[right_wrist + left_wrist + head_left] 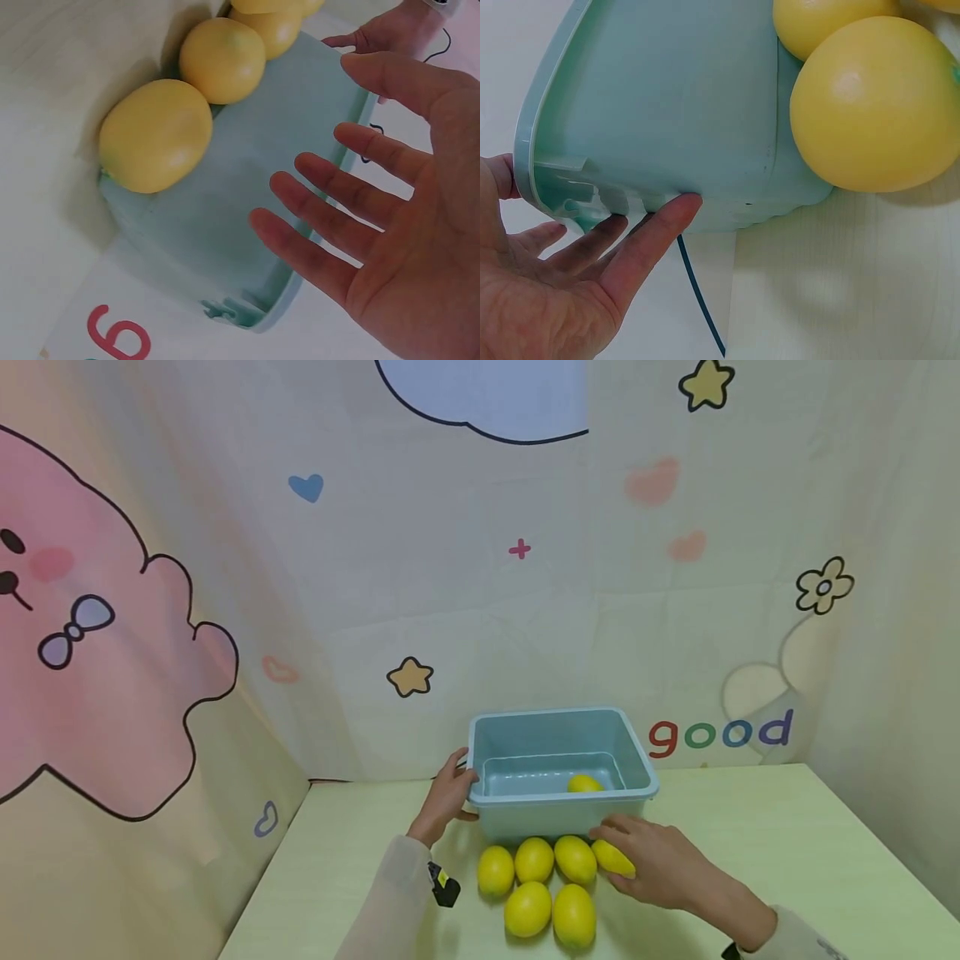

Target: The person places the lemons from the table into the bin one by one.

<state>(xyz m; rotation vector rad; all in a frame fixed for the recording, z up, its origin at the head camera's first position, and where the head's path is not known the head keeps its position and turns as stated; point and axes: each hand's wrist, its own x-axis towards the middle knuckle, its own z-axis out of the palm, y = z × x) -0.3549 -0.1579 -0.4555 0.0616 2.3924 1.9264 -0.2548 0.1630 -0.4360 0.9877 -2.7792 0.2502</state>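
Observation:
A light-blue plastic bin (562, 817) stands at the back of the table with one lemon (584, 783) inside. My left hand (447, 793) holds its left end; in the left wrist view the fingers lie at the rim and against the end wall. Several lemons (527, 909) sit in two rows before the bin. Over the rightmost lemon (613, 858) of the back row is my right hand (660, 862), covering part of it in the head view. The right wrist view shows its fingers (322, 221) spread and apart from the lemons.
Behind the bin hangs a pale printed curtain (465, 610) that meets the table's back edge. The pale table (757, 843) extends to both sides of the bin. A dark cord (701, 296) shows near the bin's left end.

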